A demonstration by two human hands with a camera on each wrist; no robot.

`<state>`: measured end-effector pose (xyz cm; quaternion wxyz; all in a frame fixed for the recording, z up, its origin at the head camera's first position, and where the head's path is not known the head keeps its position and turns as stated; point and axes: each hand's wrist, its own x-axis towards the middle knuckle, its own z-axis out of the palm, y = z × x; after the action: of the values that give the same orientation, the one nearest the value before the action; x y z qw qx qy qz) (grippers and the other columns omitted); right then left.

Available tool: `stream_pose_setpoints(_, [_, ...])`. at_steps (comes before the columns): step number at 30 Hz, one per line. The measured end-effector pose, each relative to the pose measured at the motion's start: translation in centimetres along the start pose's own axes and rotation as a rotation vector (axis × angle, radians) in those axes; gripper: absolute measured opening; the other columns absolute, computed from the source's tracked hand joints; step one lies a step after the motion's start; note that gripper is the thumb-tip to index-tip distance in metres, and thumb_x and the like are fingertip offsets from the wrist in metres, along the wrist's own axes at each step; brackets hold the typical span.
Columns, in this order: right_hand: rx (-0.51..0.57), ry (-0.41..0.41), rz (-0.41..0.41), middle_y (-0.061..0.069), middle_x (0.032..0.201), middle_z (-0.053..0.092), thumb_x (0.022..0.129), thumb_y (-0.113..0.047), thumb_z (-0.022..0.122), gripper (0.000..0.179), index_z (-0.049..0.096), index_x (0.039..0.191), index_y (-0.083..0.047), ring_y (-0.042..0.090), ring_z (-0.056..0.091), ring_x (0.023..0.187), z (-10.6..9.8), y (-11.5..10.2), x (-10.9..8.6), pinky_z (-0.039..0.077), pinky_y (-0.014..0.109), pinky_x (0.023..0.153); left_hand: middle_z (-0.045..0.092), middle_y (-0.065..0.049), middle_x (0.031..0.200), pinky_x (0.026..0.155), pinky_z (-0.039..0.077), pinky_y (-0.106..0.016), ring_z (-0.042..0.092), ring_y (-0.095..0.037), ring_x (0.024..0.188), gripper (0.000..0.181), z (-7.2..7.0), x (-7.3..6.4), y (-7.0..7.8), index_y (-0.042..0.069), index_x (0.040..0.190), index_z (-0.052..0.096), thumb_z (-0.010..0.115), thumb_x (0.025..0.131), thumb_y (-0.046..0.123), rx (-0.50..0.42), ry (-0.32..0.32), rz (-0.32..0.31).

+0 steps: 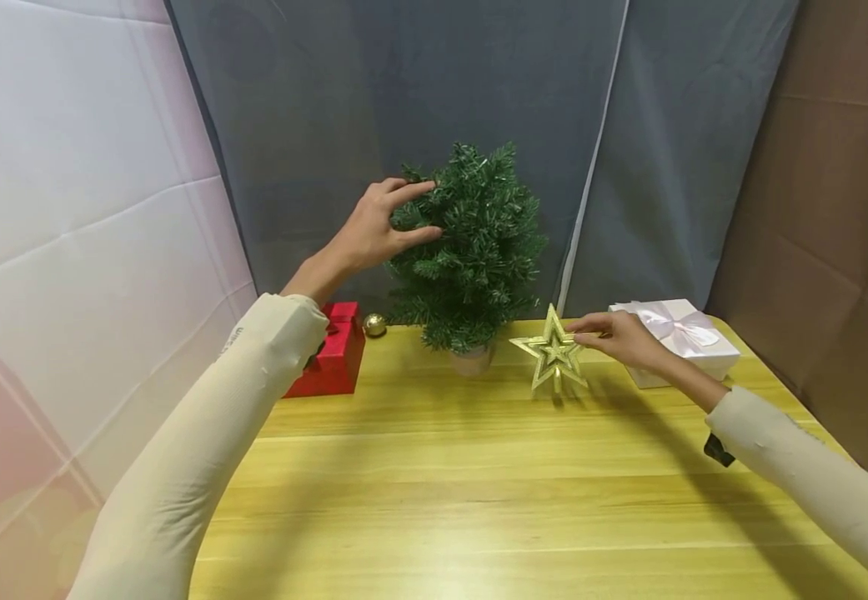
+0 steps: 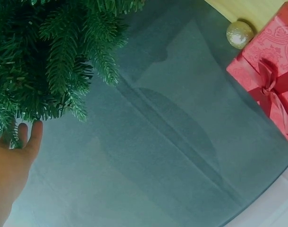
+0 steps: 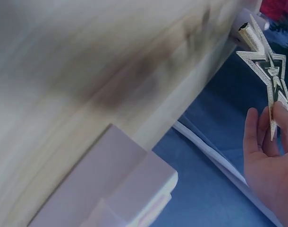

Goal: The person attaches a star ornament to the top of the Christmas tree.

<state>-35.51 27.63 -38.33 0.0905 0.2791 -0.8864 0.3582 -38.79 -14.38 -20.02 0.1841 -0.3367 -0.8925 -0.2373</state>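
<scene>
**Fingers [image 1: 587, 324] clamped on gold star [image 1: 554, 353] at right; spread beside green tree [image 1: 479, 233] at left**

Right hand [image 1: 624, 340]: thumb and fingertips pinched on one side point of the star. Star upright, one point topmost, gold tube [image 1: 557, 381] low on its body. Location: just right of the tree's pot [image 1: 471, 361], over the far part of the wooden table [image 1: 479, 500]. Contact between tube and tabletop: cannot tell.

Left hand [image 1: 373, 225]: thumb and fingers apart, nothing gripped, tips at the left edge of the foliage. Firmness of any contact with the needles: cannot tell.

Surroundings, left of tree: red box [image 1: 336, 362] with ribbon, partly hidden by the left sleeve [image 1: 253, 350] in the head view; gold ball [image 1: 375, 325] just beside it, between box and tree. Right of star, beyond the right hand: white box [image 1: 704, 362] with pale bow [image 1: 681, 332].
</scene>
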Motion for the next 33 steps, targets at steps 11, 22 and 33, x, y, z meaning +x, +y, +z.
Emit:
stream_pose_setpoints(11, [-0.015, 0.05, 0.041, 0.015, 0.108, 0.078, 0.1, -0.012, 0.071, 0.021, 0.078, 0.12, -0.007, 0.007, 0.073, 0.085, -3.3, -1.9, 0.7, 0.055, 0.02, 0.068, 0.041, -0.02, 0.155, 0.113, 0.034, -0.062, 0.034, -0.041, 0.145, 0.073, -0.2, 0.0, -0.1, 0.023, 0.158, 0.047, 0.079, 0.094, 0.038, -0.003, 0.007, 0.017])
stream_pose_setpoints(22, [-0.073, 0.075, 0.069, 0.014, 0.108, 0.078, 0.101, -0.013, 0.071, 0.021, 0.077, 0.121, -0.008, 0.001, 0.072, 0.078, -6.2, -2.9, 0.7, 0.046, 0.023, 0.056, 0.037, -0.02, 0.159, 0.115, 0.031, -0.063, 0.031, -0.041, 0.148, 0.072, -0.1, 0.1, 0.0, 0.024, 0.159, 0.047, 0.078, 0.095, 0.038, 0.003, -0.001, 0.005])
stream_pose_setpoints(33, [-0.061, 0.165, 0.078, 0.02, 0.116, 0.075, 0.099, -0.007, 0.072, 0.021, 0.077, 0.119, -0.003, -0.004, 0.071, 0.081, -8.8, -4.1, 1.3, 0.056, 0.021, 0.065, 0.038, -0.02, 0.158, 0.113, 0.033, -0.064, 0.032, -0.041, 0.147, 0.073, 0.0, 0.0, 0.0, 0.024, 0.158, 0.047, 0.078, 0.095, 0.039, 0.006, 0.0, 0.007])
